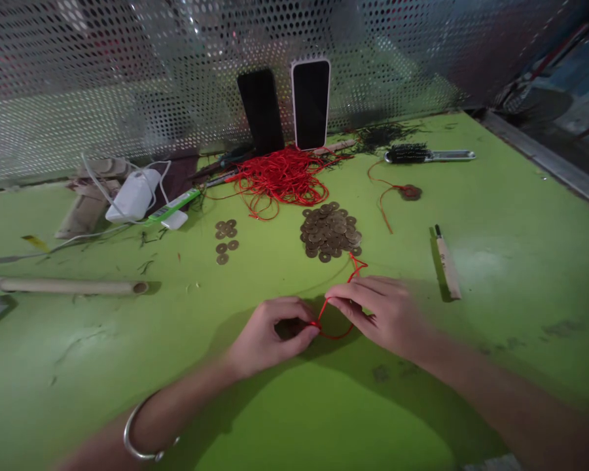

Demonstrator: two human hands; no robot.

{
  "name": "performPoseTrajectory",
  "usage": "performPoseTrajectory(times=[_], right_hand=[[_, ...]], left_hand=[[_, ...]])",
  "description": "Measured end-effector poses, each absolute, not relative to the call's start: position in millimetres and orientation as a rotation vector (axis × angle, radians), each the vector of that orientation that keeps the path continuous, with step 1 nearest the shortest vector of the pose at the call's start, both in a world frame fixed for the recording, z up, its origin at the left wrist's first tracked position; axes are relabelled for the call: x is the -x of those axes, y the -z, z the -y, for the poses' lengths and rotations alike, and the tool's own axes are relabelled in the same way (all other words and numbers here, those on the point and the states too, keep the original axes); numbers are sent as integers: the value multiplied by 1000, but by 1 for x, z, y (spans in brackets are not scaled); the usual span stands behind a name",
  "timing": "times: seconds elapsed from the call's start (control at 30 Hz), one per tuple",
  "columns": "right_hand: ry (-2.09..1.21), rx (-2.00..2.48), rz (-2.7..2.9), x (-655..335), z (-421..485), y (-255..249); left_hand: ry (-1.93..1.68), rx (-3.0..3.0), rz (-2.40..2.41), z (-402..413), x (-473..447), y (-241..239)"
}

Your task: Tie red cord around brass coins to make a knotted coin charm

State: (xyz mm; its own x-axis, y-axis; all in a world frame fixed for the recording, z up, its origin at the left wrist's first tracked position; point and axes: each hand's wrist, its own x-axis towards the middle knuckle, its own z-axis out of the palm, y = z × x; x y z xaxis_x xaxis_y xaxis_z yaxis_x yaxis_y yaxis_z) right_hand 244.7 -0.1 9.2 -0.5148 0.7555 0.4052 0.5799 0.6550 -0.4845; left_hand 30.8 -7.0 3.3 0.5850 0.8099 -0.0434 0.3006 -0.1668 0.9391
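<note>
My left hand [269, 335] rests on the green table [294, 405], fingers curled and pinched on a red cord [341, 335], with something dark, maybe coins, under its fingers. My right hand [380, 311] pinches the same cord a little to the right; the cord loops between both hands and its end rises toward a pile of brass coins [330, 231]. A silver bangle [137, 428] circles my left wrist.
A tangle of red cord [282, 176] lies behind the coin pile, below two upright phones [287, 108]. Several loose coins [224, 239], a white charger [133, 195], a bamboo tube [63, 286], a hairbrush [427, 154], a corded coin bundle [410, 192] and a small stick tool [446, 263] lie around.
</note>
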Motion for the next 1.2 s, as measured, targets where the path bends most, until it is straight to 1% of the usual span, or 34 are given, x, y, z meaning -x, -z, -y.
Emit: performPoseTrajectory(times=[0.23,0.47,0.67,0.9,1.2], right_hand=[[-550,951,2213,-242,1,-8],[-483,973,2469,-233,8,-7],[-647,917,2538,-229,9,-2],[-607,910,2547,-230,8,-8],[-632,970,2545,-233,8,-5]], left_hand=[[-675,-1628,-984,9,-29,-2],[-693,-1591,-1114,8,-28,1],[-722,-1562,-1149,9,-30,0],[-833,-1413,-1167,10,-29,3],[-815,-1455,-1181,8,-29,3]])
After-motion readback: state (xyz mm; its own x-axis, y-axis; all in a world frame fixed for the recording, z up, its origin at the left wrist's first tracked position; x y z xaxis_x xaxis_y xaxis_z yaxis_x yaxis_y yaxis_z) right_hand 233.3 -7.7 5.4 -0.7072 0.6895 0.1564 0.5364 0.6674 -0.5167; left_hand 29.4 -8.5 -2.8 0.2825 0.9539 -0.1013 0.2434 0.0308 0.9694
